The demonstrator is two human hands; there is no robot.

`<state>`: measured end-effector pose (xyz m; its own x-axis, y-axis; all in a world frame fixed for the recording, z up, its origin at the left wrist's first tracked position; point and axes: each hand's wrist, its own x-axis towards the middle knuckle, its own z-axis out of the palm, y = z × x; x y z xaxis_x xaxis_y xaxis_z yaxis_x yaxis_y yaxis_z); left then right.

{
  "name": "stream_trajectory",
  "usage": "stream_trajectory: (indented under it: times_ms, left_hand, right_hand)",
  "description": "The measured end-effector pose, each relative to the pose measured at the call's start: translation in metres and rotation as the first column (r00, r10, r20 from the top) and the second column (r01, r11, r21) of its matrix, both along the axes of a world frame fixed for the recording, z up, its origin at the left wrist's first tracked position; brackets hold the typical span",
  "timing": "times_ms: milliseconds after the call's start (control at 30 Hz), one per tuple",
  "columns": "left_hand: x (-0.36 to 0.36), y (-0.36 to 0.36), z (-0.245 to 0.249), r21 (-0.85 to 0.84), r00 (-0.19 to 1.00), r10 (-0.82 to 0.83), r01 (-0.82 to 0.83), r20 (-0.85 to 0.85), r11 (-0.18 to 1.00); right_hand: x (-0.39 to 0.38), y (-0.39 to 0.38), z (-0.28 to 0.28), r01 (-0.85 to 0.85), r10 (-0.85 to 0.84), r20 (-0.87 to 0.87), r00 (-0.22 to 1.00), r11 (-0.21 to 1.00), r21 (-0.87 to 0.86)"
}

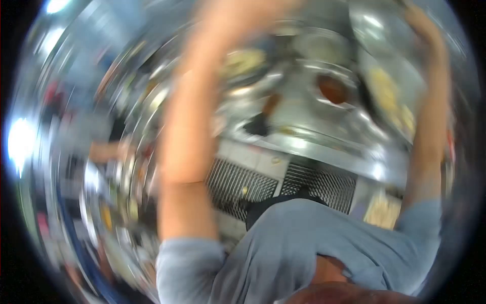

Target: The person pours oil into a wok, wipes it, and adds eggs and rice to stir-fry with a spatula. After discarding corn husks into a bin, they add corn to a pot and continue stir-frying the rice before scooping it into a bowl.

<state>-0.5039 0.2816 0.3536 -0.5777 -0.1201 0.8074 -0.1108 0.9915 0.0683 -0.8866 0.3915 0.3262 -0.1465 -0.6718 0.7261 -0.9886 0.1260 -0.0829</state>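
Both of my arms reach forward over a steel counter [304, 147]. My left hand [248, 12] is at the top edge of the head view, smeared by motion and partly cut off, so its fingers do not show. Below it sits a dish of yellowish food [243, 63]. At the upper right my right hand [422, 23] is blurred beside a large shiny metal vessel [372, 30]; I cannot tell whether it grips it. Pale yellow pieces of food [390, 96] lie between my right forearm and the middle of the counter.
A round container of reddish-brown contents [332, 89] is set in the counter. Near it lies a dark utensil with a brown handle [258, 124]. Slatted vents [319, 185] line the counter's front. Another person's forearm [106, 151] shows at the left, among blurred kitchen items.
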Motion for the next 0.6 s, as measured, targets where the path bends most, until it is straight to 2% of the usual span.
stream_trajectory:
  times_ms: [33,67,100,167,200,233,267,300,333,367,433,467,500,533,567,600]
  left_hand:
    - [0.049,0.037,-0.06,0.118,1.0,-0.021,0.021,0.0,0.993]
    - [0.077,0.084,-0.099,0.472,0.937,0.28,-0.348,0.211,0.81]
    - [0.111,0.114,-0.158,0.593,0.942,0.206,-0.327,0.265,0.735]
    - [0.176,0.169,-0.278,0.784,0.935,0.079,-0.335,0.346,0.523]
    - [0.215,0.199,-0.308,0.763,0.919,0.169,-0.391,0.357,0.514]
    - [0.249,0.213,-0.352,0.768,0.921,0.312,-0.37,0.231,0.523]
    - [0.281,0.222,-0.381,0.8,0.896,0.389,-0.389,0.214,0.457]
    - [0.309,0.228,-0.399,0.83,0.863,0.465,-0.4,0.198,0.389]
    - [0.338,0.226,-0.408,0.913,0.759,0.556,-0.409,0.339,0.002]
    - [0.378,0.238,-0.401,0.857,0.644,0.726,-0.493,0.242,0.151]
    - [0.434,0.265,-0.378,0.795,0.381,0.902,-0.602,0.204,0.074]
    - [0.464,0.267,-0.371,0.765,0.23,0.94,-0.642,0.252,-0.048]
    - [0.496,0.271,-0.373,0.762,0.108,0.944,-0.622,0.312,-0.18]
    - [0.525,0.275,-0.374,0.768,-0.037,0.97,-0.604,0.238,-0.212]
    - [0.558,0.276,-0.382,0.766,-0.195,0.937,-0.54,0.289,-0.348]
    - [0.586,0.279,-0.373,0.81,-0.279,0.896,-0.394,0.345,-0.434]
  right_hand:
    - [0.03,0.013,-0.025,-0.148,0.146,0.164,0.976,0.989,-0.003]
    - [0.061,0.019,-0.062,-0.266,0.257,0.35,0.901,0.964,-0.021]
    - [0.094,0.02,-0.108,-0.355,0.326,0.545,0.773,0.933,-0.055]
    - [0.182,0.024,-0.209,-0.449,0.307,0.83,0.465,0.89,-0.078]
    - [0.246,0.013,-0.255,-0.532,0.226,0.926,0.302,0.846,-0.033]
    - [0.318,0.014,-0.301,-0.615,0.093,0.981,0.171,0.788,0.032]
    - [0.38,0.01,-0.333,-0.721,-0.026,0.995,0.097,0.687,0.089]
    - [0.452,0.01,-0.34,-0.847,-0.127,0.992,-0.012,0.528,0.058]
    - [0.499,-0.005,-0.357,-0.921,-0.167,0.985,-0.037,0.389,0.031]
    - [0.543,-0.018,-0.367,-0.971,-0.209,0.976,-0.055,0.24,-0.003]
    - [0.627,-0.017,-0.349,-0.981,-0.357,0.914,-0.193,0.082,-0.175]
    - [0.658,-0.039,-0.348,-0.966,-0.451,0.886,-0.108,-0.163,-0.2]
    - [0.691,-0.046,-0.339,-0.939,-0.434,0.901,-0.01,-0.305,-0.157]
    - [0.72,-0.053,-0.335,-0.907,-0.319,0.939,0.13,-0.422,-0.018]
    - [0.742,-0.064,-0.346,-0.876,-0.268,0.941,0.205,-0.48,0.054]
    - [0.764,-0.075,-0.364,-0.837,-0.21,0.938,0.276,-0.533,0.126]
